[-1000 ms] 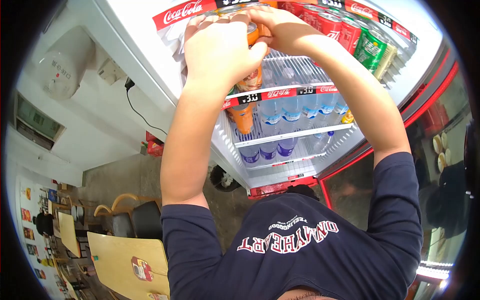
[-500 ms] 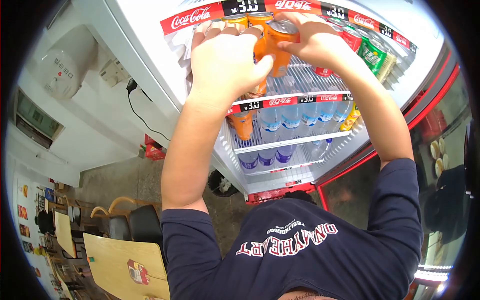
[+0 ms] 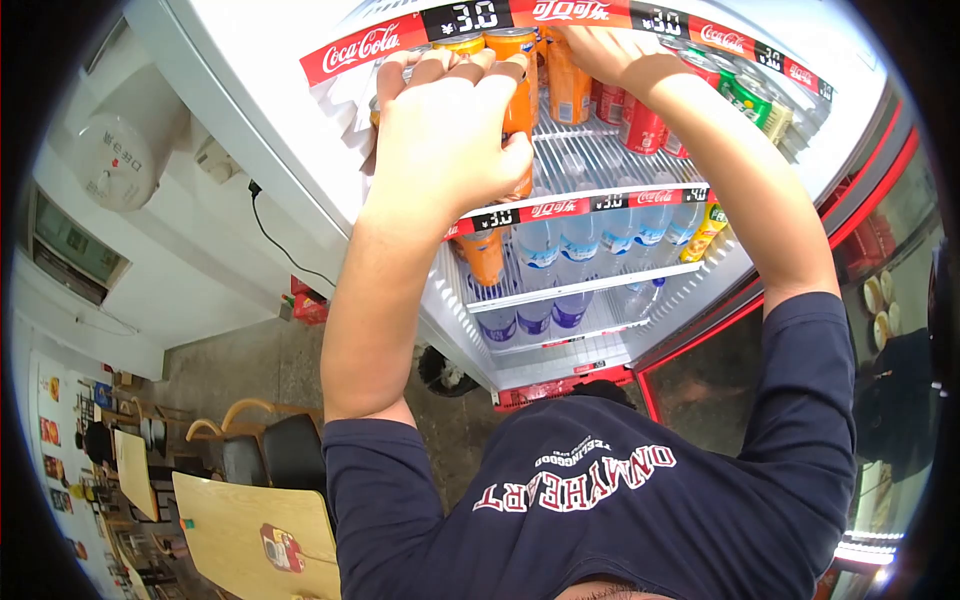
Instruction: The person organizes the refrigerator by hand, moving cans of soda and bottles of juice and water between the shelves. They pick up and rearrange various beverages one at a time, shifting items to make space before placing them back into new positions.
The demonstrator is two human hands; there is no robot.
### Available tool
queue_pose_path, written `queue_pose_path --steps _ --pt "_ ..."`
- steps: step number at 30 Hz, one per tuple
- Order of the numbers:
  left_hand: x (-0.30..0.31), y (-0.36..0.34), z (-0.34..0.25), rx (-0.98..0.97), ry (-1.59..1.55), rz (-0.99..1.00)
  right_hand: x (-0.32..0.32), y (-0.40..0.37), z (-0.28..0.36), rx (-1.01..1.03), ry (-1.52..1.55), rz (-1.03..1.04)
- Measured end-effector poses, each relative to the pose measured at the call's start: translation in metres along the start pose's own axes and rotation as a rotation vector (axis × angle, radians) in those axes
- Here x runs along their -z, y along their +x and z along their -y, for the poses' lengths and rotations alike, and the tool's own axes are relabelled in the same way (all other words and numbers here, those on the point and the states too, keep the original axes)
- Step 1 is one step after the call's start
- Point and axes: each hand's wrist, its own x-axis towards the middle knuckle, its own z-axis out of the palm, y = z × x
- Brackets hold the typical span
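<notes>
My left hand [image 3: 440, 135] is curled over the left group of cans on the upper fridge shelf, its thumb against the side of an orange can [image 3: 517, 95]. A yellow-topped can [image 3: 461, 46] stands just behind its fingers. Farther in, my right hand [image 3: 610, 52] is at the top of another orange can [image 3: 568, 88], which is upright on the wire shelf; its fingertips are partly hidden. Red cans [image 3: 642, 127] stand right of that can, with green cans [image 3: 748, 97] farther right.
A red price strip [image 3: 365, 50] crosses above the cans. Lower shelves hold water bottles [image 3: 580, 240] and an orange bottle [image 3: 484, 257]. The fridge door [image 3: 700, 385] is at the right. A wooden table [image 3: 225, 530] and black chairs [image 3: 295, 450] are at the lower left.
My right hand has moved deeper into the shelf with the orange can, away from my left hand. More red cans show between them. My left hand has stayed over the left cans.
</notes>
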Motion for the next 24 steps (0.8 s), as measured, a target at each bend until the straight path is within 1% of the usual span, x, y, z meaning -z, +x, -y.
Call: queue_pose_path --steps 6,10,13,16,17,19,22,24 --pt "-0.001 0.002 0.0 -0.054 -0.145 0.039 -0.01 0.014 0.001 0.005 0.006 -0.135" --pt "-0.005 0.003 0.001 -0.112 -0.223 -0.03 -0.01 0.022 0.004 0.003 0.02 -0.154" --pt "-0.001 0.004 0.0 -0.111 -0.212 -0.033 -0.016 0.021 0.002 0.005 0.031 -0.154" --pt "-0.004 0.001 0.001 -0.095 -0.157 -0.049 -0.035 0.013 -0.008 0.064 0.001 -0.148" --pt "-0.005 0.001 0.001 -0.105 -0.161 -0.043 0.06 -0.017 0.025 -0.058 0.111 0.237" --pt "-0.009 0.002 0.002 -0.12 -0.166 -0.042 0.071 -0.05 0.029 -0.027 0.278 0.059" --pt "-0.015 0.002 -0.001 -0.15 -0.171 -0.062 0.063 -0.087 0.025 0.234 0.698 -0.255" --pt "-0.015 0.003 -0.003 -0.162 -0.239 -0.084 0.055 -0.091 0.03 0.206 0.651 -0.345"
